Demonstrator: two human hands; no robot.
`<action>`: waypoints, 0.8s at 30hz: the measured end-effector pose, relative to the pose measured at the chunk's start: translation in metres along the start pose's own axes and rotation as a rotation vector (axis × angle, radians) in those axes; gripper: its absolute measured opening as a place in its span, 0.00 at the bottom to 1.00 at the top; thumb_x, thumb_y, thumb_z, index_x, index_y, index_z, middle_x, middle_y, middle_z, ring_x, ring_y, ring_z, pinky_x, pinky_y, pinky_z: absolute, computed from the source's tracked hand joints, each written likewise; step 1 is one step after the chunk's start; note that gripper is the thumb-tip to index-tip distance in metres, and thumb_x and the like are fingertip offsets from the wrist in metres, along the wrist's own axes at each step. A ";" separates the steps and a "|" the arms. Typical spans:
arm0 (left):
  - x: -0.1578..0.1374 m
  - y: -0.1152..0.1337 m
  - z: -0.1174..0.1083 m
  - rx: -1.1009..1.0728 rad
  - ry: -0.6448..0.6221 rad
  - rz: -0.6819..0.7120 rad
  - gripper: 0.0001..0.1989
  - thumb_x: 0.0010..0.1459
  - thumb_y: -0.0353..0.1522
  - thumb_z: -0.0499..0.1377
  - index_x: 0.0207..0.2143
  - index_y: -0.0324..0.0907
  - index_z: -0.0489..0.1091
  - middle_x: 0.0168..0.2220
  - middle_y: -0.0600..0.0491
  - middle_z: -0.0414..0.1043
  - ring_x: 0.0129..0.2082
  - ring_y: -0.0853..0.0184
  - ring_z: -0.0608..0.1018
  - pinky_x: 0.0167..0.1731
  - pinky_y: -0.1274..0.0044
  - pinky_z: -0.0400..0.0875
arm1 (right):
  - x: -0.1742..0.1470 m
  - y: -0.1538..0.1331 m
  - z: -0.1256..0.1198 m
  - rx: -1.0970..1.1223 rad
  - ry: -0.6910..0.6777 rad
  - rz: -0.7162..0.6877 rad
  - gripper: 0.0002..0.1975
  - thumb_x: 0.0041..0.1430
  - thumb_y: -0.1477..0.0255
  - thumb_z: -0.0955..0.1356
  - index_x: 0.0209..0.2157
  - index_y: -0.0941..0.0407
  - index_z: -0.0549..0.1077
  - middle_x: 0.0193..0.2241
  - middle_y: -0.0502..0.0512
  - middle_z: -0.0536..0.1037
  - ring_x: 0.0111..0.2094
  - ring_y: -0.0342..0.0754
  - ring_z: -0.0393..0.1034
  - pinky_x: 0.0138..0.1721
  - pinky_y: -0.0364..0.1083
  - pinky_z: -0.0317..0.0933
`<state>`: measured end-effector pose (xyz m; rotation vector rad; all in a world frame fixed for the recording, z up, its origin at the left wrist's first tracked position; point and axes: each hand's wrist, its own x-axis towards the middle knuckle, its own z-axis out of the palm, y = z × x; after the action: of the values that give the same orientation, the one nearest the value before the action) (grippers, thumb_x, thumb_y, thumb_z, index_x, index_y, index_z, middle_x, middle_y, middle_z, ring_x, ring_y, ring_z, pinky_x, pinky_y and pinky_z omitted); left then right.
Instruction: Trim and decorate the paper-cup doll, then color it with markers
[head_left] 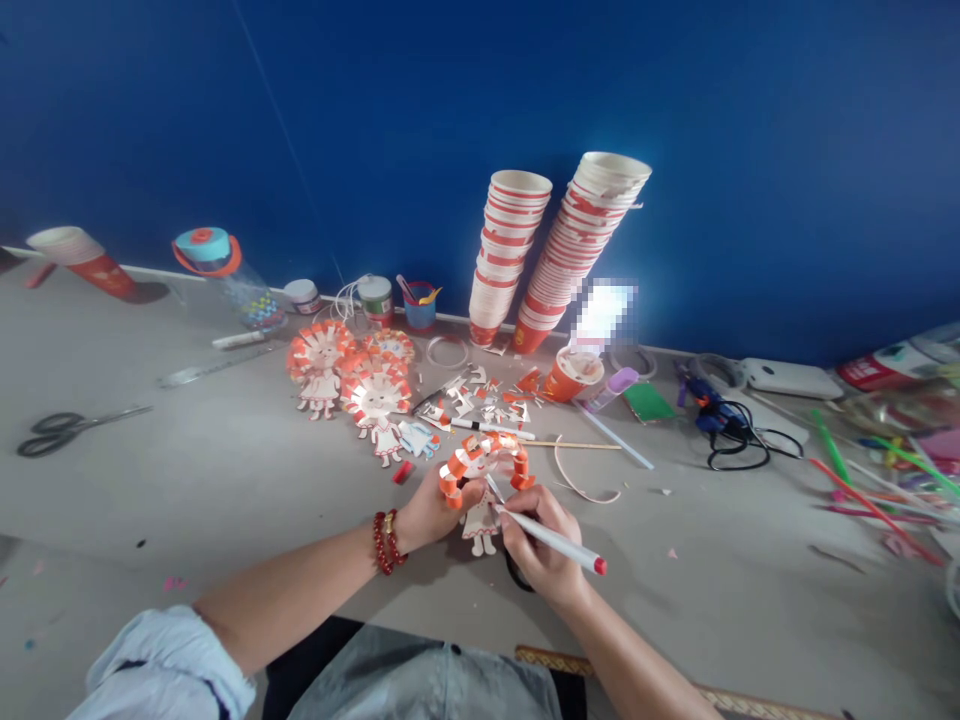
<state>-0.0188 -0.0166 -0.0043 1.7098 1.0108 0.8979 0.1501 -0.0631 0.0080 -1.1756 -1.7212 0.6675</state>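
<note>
My left hand (436,508), with red beads at the wrist, is closed on a paper doll (480,522) that has curled orange-and-white strips around its head. In my right hand (546,545) is a white marker (559,545) with a red end, its tip against the doll near the neck. A small red cap (403,472) lies left of the doll. Beyond it are finished-looking paper dolls (376,405) with fringed orange heads and a blue paper figure (420,438). A black-and-white marker (491,429) lies just behind the doll in my hands.
Two tall stacks of paper cups (510,250) lean near the blue wall. Paper scraps (487,395) lie before them. Scissors (75,425) and a ruler (217,368) are at left. A glue gun (705,395), black-handled scissors (739,435) and coloured straws (877,500) lie at right.
</note>
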 end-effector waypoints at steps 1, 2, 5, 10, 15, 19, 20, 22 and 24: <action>0.001 0.000 0.000 -0.023 -0.026 0.014 0.17 0.61 0.34 0.51 0.49 0.42 0.72 0.39 0.49 0.78 0.40 0.61 0.77 0.42 0.70 0.74 | 0.000 0.000 0.000 0.003 0.002 0.003 0.06 0.53 0.77 0.66 0.29 0.52 0.65 0.17 0.45 0.67 0.15 0.41 0.58 0.19 0.41 0.53; 0.001 0.001 -0.001 -0.045 -0.048 0.028 0.17 0.62 0.33 0.50 0.50 0.41 0.71 0.42 0.48 0.77 0.42 0.60 0.77 0.45 0.69 0.73 | 0.000 0.000 0.001 0.006 0.001 0.001 0.06 0.53 0.77 0.66 0.28 0.52 0.65 0.17 0.45 0.67 0.16 0.41 0.58 0.19 0.41 0.53; 0.002 0.004 -0.002 -0.073 -0.060 0.056 0.17 0.62 0.33 0.50 0.49 0.41 0.71 0.47 0.47 0.76 0.48 0.59 0.75 0.51 0.67 0.69 | 0.000 0.000 0.001 0.020 -0.008 -0.009 0.06 0.53 0.78 0.66 0.29 0.52 0.65 0.17 0.45 0.67 0.16 0.41 0.58 0.19 0.41 0.54; 0.001 0.007 -0.003 -0.097 -0.054 0.099 0.16 0.63 0.31 0.50 0.50 0.41 0.71 0.50 0.47 0.74 0.49 0.60 0.75 0.51 0.69 0.69 | -0.002 0.002 -0.001 0.016 -0.025 -0.016 0.05 0.54 0.76 0.65 0.29 0.52 0.65 0.18 0.45 0.68 0.16 0.42 0.60 0.19 0.41 0.55; 0.002 0.003 -0.002 -0.066 -0.062 0.137 0.17 0.63 0.30 0.49 0.51 0.42 0.70 0.50 0.48 0.74 0.45 0.62 0.77 0.46 0.72 0.73 | -0.001 0.002 -0.001 0.005 -0.027 -0.045 0.05 0.54 0.77 0.65 0.30 0.53 0.64 0.18 0.44 0.67 0.16 0.41 0.60 0.18 0.41 0.54; 0.002 0.003 -0.002 -0.020 -0.068 0.117 0.18 0.63 0.31 0.49 0.52 0.42 0.70 0.47 0.48 0.76 0.40 0.63 0.79 0.42 0.73 0.75 | 0.001 -0.001 -0.002 -0.007 -0.023 -0.077 0.06 0.54 0.78 0.64 0.30 0.53 0.64 0.18 0.44 0.68 0.16 0.40 0.59 0.18 0.40 0.54; 0.002 0.003 -0.003 -0.019 -0.068 0.112 0.18 0.63 0.31 0.49 0.52 0.42 0.70 0.47 0.48 0.77 0.40 0.63 0.79 0.42 0.73 0.75 | 0.002 -0.002 -0.002 -0.010 -0.022 -0.081 0.06 0.54 0.78 0.64 0.30 0.53 0.64 0.18 0.44 0.68 0.16 0.40 0.59 0.18 0.40 0.54; 0.002 0.005 -0.004 -0.033 -0.064 0.107 0.17 0.63 0.31 0.49 0.51 0.41 0.70 0.45 0.48 0.77 0.40 0.63 0.79 0.42 0.73 0.74 | 0.002 -0.003 -0.003 -0.013 -0.026 -0.082 0.06 0.54 0.78 0.64 0.30 0.53 0.64 0.18 0.44 0.68 0.15 0.40 0.59 0.18 0.39 0.54; 0.002 0.006 -0.004 -0.046 -0.059 0.111 0.17 0.62 0.31 0.50 0.50 0.40 0.71 0.44 0.48 0.77 0.40 0.63 0.78 0.42 0.73 0.74 | 0.002 -0.003 -0.003 -0.018 -0.028 -0.083 0.06 0.54 0.78 0.64 0.30 0.53 0.64 0.17 0.43 0.67 0.15 0.40 0.59 0.18 0.39 0.54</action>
<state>-0.0201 -0.0148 0.0033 1.7573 0.8571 0.9290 0.1514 -0.0627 0.0122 -1.1050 -1.7926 0.6223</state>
